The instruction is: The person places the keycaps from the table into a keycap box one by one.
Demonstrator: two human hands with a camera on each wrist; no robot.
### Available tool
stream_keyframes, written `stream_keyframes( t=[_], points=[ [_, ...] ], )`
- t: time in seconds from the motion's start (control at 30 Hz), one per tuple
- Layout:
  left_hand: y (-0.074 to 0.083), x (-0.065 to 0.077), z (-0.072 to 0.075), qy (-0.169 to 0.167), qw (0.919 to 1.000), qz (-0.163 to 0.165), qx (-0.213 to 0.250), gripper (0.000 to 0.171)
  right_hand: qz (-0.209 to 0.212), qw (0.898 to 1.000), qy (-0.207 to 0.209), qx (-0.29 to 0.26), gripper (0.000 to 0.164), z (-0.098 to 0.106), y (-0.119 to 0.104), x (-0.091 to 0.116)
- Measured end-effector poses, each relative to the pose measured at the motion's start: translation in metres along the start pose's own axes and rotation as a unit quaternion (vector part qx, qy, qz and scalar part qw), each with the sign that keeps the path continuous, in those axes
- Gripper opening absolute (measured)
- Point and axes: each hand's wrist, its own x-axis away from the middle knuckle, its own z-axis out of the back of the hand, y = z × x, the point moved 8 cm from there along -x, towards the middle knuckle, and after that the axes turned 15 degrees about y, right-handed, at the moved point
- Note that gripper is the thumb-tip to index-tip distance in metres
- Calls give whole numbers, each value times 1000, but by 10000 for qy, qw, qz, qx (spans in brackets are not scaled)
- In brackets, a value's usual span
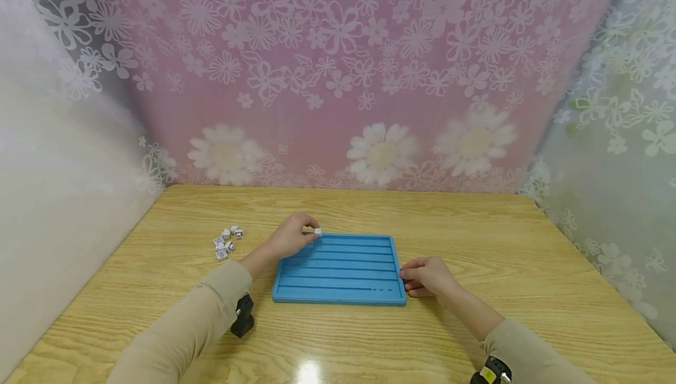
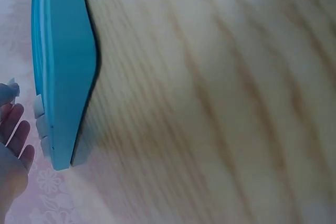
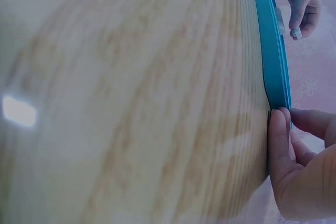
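Observation:
A blue ridged tray [image 1: 338,268] lies on the table, its long grooves running left to right. My left hand [image 1: 293,235] reaches over its far left part and pinches a small white block [image 1: 317,231] between thumb and fingers, close to the far rim. In the left wrist view, several white blocks [image 2: 42,126] stand up along the tray's edge; the left hand hides them in the head view. My right hand [image 1: 429,277] holds the tray's right edge, thumb and fingertips against the rim in the right wrist view.
Left of the tray, several small white blocks [image 1: 226,242] with dark markings lie loosely grouped on the wooden table [image 1: 338,343]. A pink floral curtain [image 1: 338,78] hangs behind the table, with pale floral cloth at both sides.

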Motion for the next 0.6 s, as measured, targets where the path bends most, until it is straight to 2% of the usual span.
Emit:
stream_keyframes(
  t=[0.2,0.6],
  points=[
    [-4,-1,-3,-34,9999,123,-33,11,22,10000,19,31,25,0,-1,2],
    [-5,0,-7,-192,9997,153,-25,8,109,9999,53,-3,24,1,1,0]
  ],
)
